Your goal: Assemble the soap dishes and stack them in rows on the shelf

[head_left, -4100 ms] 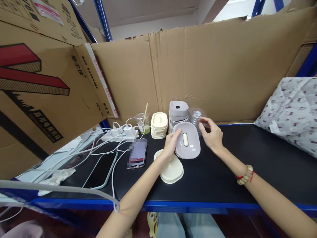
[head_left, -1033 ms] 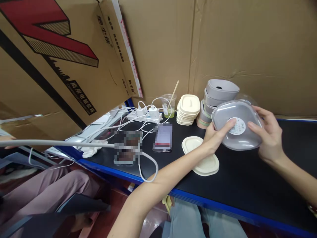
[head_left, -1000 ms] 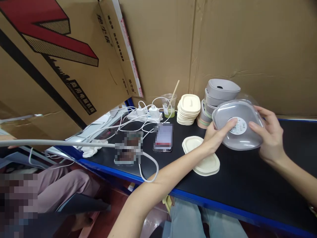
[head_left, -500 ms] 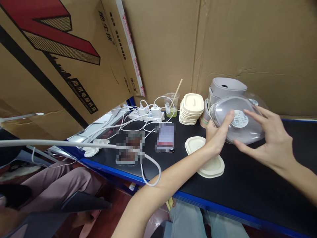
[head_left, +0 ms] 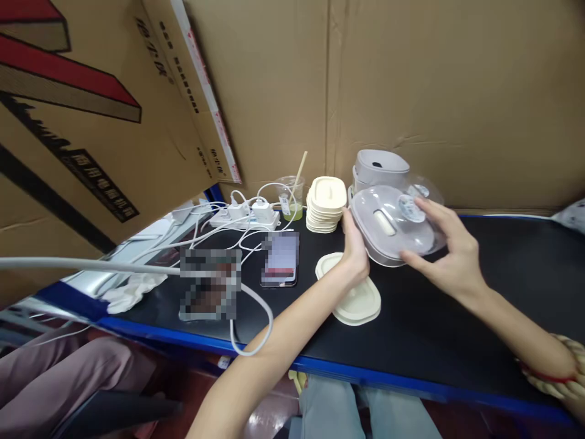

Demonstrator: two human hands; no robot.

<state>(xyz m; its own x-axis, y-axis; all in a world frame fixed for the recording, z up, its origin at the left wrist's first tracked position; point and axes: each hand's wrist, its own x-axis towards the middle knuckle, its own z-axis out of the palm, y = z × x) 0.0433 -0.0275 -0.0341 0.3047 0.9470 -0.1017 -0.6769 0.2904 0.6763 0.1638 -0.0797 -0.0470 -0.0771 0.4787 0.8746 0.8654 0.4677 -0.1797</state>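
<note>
My left hand (head_left: 355, 249) is closed against the left side of a rounded grey plastic box (head_left: 372, 213). The box is tilted toward me above the table, and a cream piece (head_left: 384, 223) shows in the slot on its top. On its right side, my right hand (head_left: 450, 253) grips it with thumb and fingers apart, fingertips by a round sticker (head_left: 410, 209). Clear plastic (head_left: 432, 186) with a second sticker shows behind the box. Below my left wrist lie cream lids (head_left: 359, 305), partly overlapping. The fingers of my left hand are mostly hidden.
A stack of cream lids (head_left: 326, 204) and more grey boxes (head_left: 381, 164) stand at the back. Left of them are a plastic cup (head_left: 292, 210) with a straw, a power strip (head_left: 269, 221), cables and a phone (head_left: 281, 259). Cardboard (head_left: 411, 79) walls the back. Another person's legs (head_left: 82, 378) show lower left.
The view has shifted right. The box has turned and tilted between my hands, so its slotted top with the cream piece now shows. My right fingers remain near the sticker.
</note>
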